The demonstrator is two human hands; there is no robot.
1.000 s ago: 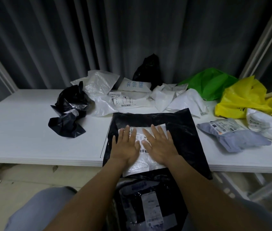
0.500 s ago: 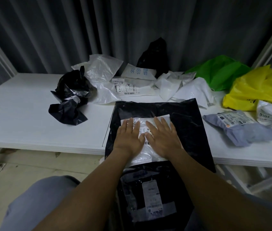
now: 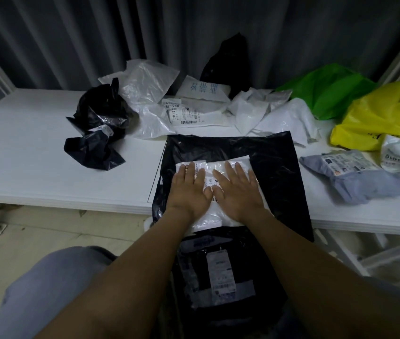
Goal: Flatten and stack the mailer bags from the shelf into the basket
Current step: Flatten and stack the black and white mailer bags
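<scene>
Two flat hands are pressing down on the white mailer bag (image 3: 230, 163): your left hand (image 3: 189, 189) and right hand (image 3: 239, 192) are lying side by side, palms down, fingers straight and slightly spread. That bag is resting on the flat black mailer (image 3: 274, 172), which is draping over the white shelf's (image 3: 34, 167) front edge. Left of the black mailer a crumpled black bag (image 3: 96, 133) is sitting, right of it a grey parcel (image 3: 355, 177), behind it loose white bags (image 3: 150, 94).

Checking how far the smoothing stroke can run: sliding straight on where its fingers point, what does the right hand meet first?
The right hand would run off the white mailer onto the flat black mailer beneath; beyond that, probably the crumpled white bag.
</scene>
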